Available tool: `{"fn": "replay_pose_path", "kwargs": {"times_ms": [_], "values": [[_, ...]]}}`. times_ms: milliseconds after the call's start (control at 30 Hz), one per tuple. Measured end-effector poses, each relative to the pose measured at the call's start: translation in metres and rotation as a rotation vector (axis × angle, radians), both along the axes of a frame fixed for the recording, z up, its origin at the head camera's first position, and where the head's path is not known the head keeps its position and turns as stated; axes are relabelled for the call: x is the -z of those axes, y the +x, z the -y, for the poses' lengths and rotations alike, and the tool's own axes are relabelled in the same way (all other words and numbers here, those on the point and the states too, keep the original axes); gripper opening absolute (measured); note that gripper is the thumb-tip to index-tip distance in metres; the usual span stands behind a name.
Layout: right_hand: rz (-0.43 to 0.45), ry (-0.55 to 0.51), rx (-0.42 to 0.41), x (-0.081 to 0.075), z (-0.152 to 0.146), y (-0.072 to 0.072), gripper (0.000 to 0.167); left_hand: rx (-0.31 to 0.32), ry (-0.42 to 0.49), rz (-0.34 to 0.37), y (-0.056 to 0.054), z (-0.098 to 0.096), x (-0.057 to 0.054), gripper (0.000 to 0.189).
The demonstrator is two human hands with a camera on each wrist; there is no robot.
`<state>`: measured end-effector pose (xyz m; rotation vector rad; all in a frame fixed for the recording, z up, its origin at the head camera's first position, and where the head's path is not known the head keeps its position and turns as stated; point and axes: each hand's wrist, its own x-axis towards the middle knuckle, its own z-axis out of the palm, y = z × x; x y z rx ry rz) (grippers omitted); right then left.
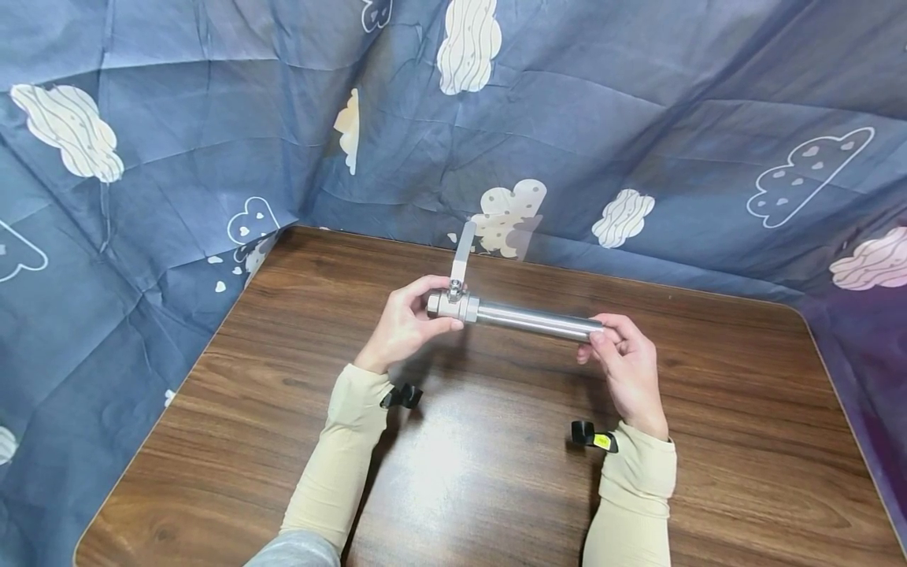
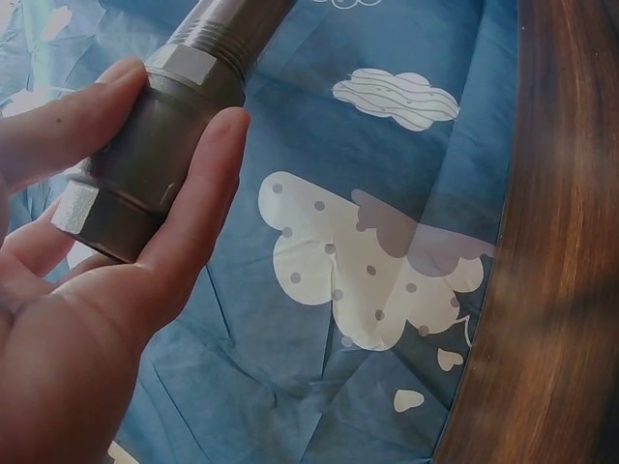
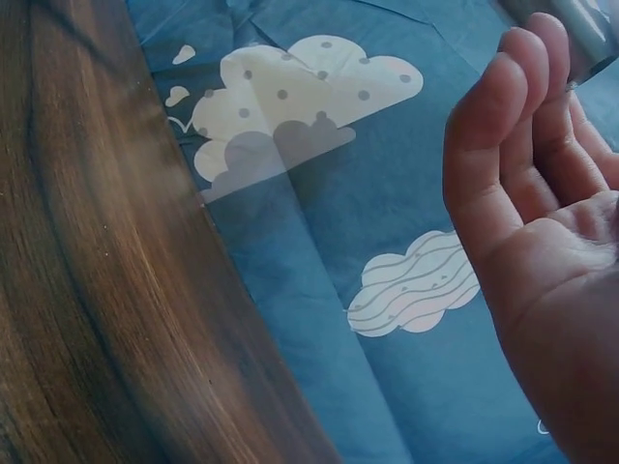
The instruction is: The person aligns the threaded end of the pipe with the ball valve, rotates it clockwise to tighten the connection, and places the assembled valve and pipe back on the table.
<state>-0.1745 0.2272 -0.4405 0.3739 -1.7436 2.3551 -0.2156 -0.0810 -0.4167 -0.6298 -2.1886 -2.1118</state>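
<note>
**Valve (image 1: pixel 453 307) and pipe (image 1: pixel 531 320) held above the tabletop (image 1: pixel 737 394)**

I see the metal valve pinched in the person's left grip (image 1: pixel 405 327), its lever (image 1: pixel 464 250) jutting out. The pipe extends right from the valve, its far end pinched in the right grip (image 1: pixel 627 366). Threads (image 2: pixel 205 46) show beside the valve; I judge a crooked twist could bind them, or a slack pinch drop the pipe. I see no container.

Forearms (image 1: pixel 340 465) extended forward, left fingers (image 2: pixel 89 112) gripping, right fingers (image 1: pixel 620 324) pinching
</note>
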Motion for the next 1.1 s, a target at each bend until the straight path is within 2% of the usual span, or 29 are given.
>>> {"fn": "replay_pose_path", "kwargs": {"times_ms": [200, 367, 600, 700, 1100], "values": [[0.02, 0.102, 0.058, -0.0004, -0.0009, 0.0, 0.015, 0.003, 0.003, -0.002, -0.0006, 0.0005, 0.0008, 0.05], [0.004, 0.099, 0.047, 0.0, -0.0023, -0.0008, 0.019, 0.007, 0.011, 0.012, -0.0009, 0.0004, 0.001, 0.051], [-0.064, 0.175, -0.012, -0.0009, -0.0065, 0.0005, 0.045, 0.008, 0.02, 0.031, -0.0017, 0.0009, 0.0012, 0.052], [-0.065, 0.182, -0.004, -0.0025, -0.0059, 0.0021, 0.051, 0.009, 0.024, 0.036, -0.002, 0.0015, 0.0012, 0.052], [-0.052, 0.207, 0.028, -0.004, -0.0041, 0.0036, 0.049, 0.013, 0.038, 0.04, -0.0019, 0.0021, 0.0009, 0.052]]}}
